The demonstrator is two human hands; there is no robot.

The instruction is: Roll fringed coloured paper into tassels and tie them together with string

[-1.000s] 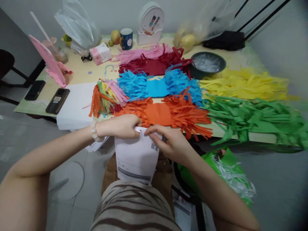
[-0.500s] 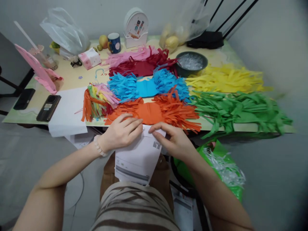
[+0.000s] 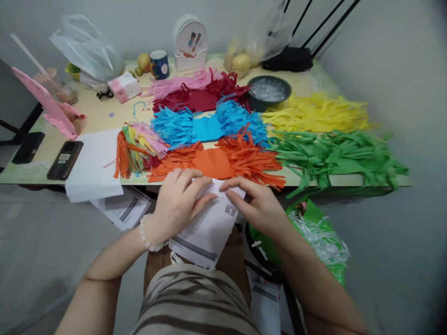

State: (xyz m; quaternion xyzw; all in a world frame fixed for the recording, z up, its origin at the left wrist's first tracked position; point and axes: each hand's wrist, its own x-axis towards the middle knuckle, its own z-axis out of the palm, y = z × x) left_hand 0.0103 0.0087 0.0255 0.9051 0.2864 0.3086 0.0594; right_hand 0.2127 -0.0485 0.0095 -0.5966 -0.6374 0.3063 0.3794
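Note:
A white printed sheet of paper lies over my lap, its upper end up at the table's front edge. My left hand, wearing a pale bead bracelet, is closed on the sheet's upper left part, thumb and forefinger near its top. At the upper right corner, my right hand pinches the paper between thumb and fingers. Just beyond my fingertips lies orange fringed paper. A multicoloured tassel bundle rests left of it. Any small thing between my left fingers is hidden.
Fringed paper in blue, dark red, yellow and green covers the table. A dark bowl holds clear material. A phone lies left. Below right hangs a green bag with white strips.
My left hand has turned, its thumb now showing apart from the forefinger, and its wrist has come closer to me. My right hand keeps its pinch. The view has shifted slightly.

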